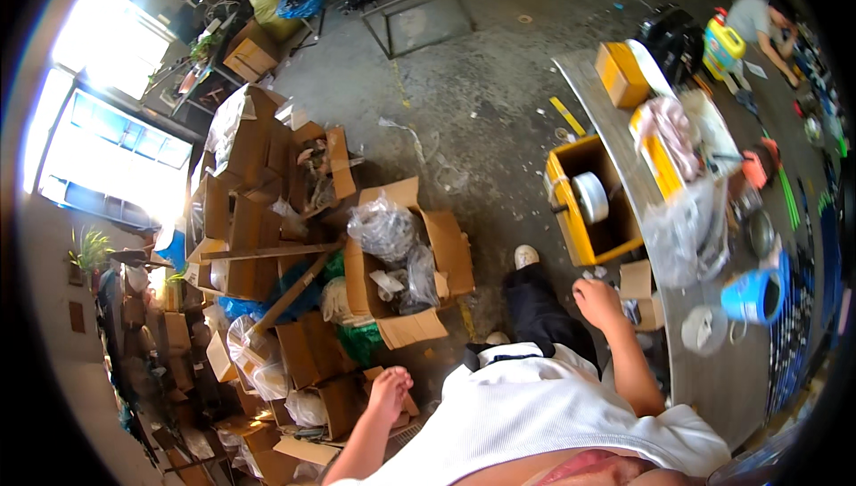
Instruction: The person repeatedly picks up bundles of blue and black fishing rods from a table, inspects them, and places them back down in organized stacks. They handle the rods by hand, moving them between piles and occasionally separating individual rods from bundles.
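My left hand [390, 392] hangs in the air at my left side, its fingers loosely curled, with nothing visible in it. Just beyond it stand open cardboard boxes. My right hand [598, 302] is raised ahead of my right hip, fingers bent inward and nothing showing in them. Nearest to it are a small open carton [638, 281] and a yellow crate [571, 165] with a white roll [589, 198] inside. Neither hand touches anything that I can see. One of my shoes [526, 257] shows on the floor ahead.
An open cardboard box [417, 315] with clear plastic bags stands left of my legs; stacked cartons [250, 223] lie beyond. A long grey workbench [713, 379] runs along my right, bearing a blue bucket [752, 296] and plastic bags. Another person [758, 27] works at the far right.
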A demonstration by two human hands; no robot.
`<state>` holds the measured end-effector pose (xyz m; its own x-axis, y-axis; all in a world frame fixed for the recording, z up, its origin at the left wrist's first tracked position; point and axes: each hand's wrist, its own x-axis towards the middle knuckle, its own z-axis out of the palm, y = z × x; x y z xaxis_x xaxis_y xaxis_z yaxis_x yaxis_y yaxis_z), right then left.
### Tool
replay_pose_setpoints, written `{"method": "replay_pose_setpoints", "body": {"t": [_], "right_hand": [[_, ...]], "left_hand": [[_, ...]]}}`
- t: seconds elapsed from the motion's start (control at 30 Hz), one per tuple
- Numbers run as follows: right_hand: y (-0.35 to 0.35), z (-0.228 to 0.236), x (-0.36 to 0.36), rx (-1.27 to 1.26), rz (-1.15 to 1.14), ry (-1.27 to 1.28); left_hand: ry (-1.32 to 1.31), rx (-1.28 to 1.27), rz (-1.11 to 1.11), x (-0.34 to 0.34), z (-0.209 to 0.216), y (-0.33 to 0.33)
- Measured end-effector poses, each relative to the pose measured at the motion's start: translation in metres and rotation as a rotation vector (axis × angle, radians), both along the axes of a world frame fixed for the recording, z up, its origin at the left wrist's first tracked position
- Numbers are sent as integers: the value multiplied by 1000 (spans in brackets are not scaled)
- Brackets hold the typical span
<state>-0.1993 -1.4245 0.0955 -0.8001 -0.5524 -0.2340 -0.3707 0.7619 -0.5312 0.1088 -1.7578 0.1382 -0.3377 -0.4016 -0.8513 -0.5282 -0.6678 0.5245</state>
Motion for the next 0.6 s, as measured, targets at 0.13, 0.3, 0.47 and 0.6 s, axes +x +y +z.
{"method": "replay_pose_setpoints", "body": {"t": [0.13, 0.3, 0.47, 0.6], "right_hand": [[-13, -31, -66, 288, 56, -171], [-64, -26, -150, 163, 116, -238], [-138, -30, -247, 158, 209, -264], [-204, -45, -323, 146, 199, -258]], "left_hand": [[53, -4, 14, -123, 4, -32], [140, -21, -302, -225, 2, -45], [-32, -116, -392, -290, -11, -73], [-36, -143, -301, -364, -15, -120]]}}
